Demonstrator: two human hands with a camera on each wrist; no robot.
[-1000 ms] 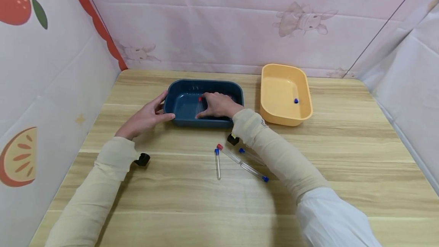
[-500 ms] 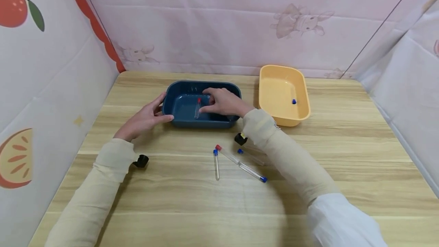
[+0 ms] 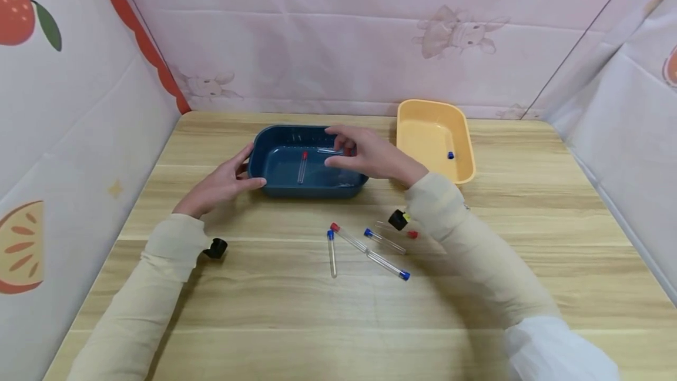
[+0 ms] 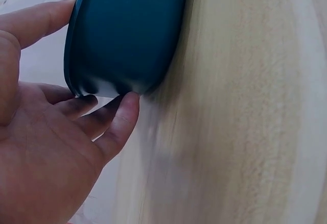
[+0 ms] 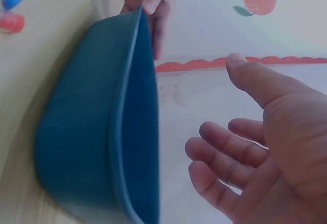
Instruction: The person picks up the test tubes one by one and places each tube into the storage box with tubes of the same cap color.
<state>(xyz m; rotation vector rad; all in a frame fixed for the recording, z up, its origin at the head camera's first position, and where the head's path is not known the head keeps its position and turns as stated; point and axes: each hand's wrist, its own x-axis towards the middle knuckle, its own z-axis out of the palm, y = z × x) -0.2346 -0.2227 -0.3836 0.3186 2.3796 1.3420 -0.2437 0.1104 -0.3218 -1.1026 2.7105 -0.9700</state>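
Note:
My left hand holds the left end of a dark blue plastic basin. Its thumb lies at the near corner and its fingers against the end wall, as the left wrist view also shows. Over the basin's right part hovers my right hand, fingers loosely bent, nothing between them in the right wrist view. Inside the basin lies a clear test tube with a red cap. A second clear tube lies farther right, partly hidden behind the right hand.
Several capped test tubes lie before the basin: a blue-capped one, a red-capped one, another blue-capped one. Right of the basin stands a yellow basin holding a blue-capped item. Patterned cloth closes the back.
My right hand has risen from inside the basin and moved right, leaving the tubes lying there. A red-capped tube on the table has come into sight. The left hand keeps its place.

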